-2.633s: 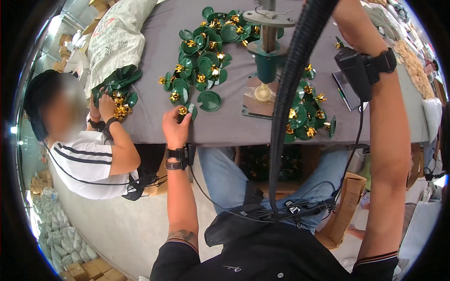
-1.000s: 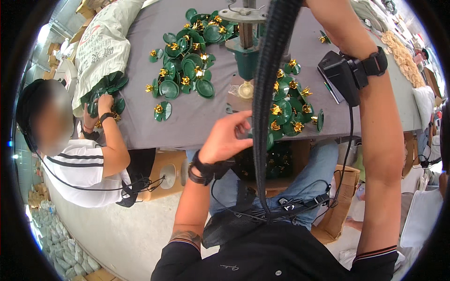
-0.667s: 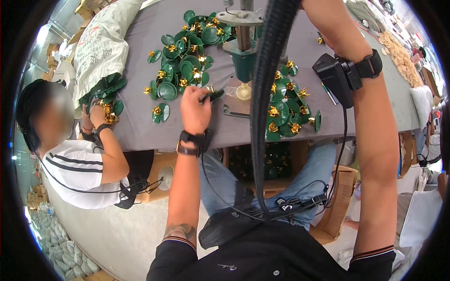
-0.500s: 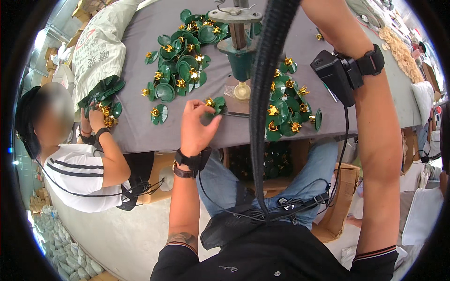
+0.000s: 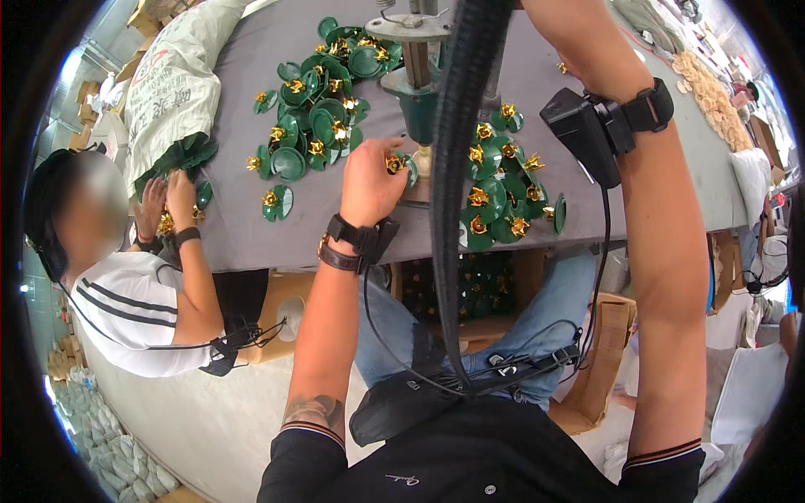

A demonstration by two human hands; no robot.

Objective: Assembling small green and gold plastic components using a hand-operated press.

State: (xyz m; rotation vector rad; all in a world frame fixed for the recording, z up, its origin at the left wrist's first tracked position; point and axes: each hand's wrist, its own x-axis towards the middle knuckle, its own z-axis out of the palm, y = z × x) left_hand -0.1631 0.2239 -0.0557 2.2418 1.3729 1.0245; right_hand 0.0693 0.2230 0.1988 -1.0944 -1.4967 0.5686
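My left hand point(image 5: 369, 183) is closed on a green lily-pad-shaped disc point(image 5: 412, 172) with a gold flower piece, pinching it by its edge. The disc sits right beside the pale lower die point(image 5: 422, 163) of a green hand press point(image 5: 417, 117). My right arm stretches up past the press on the right; only the wrist end of my right hand point(image 5: 574, 38) shows, its fingers cut off by the upper edge. To the left of the press lies a heap of green discs with gold flowers point(image 5: 323, 126). A second heap point(image 5: 507, 197) lies to the right.
A thick black cable point(image 5: 453, 168) hangs before the press and partly hides it. At left, a co-worker's hands point(image 5: 172, 201) handle similar pieces beside a white woven sack point(image 5: 172, 92). Below the table edge an open carton point(image 5: 524, 289) holds more green pieces.
My left hand has moved up and to the right, bringing the disc with its gold flower closer to the die. The view has shifted slightly. The co-worker's hands have moved a little.
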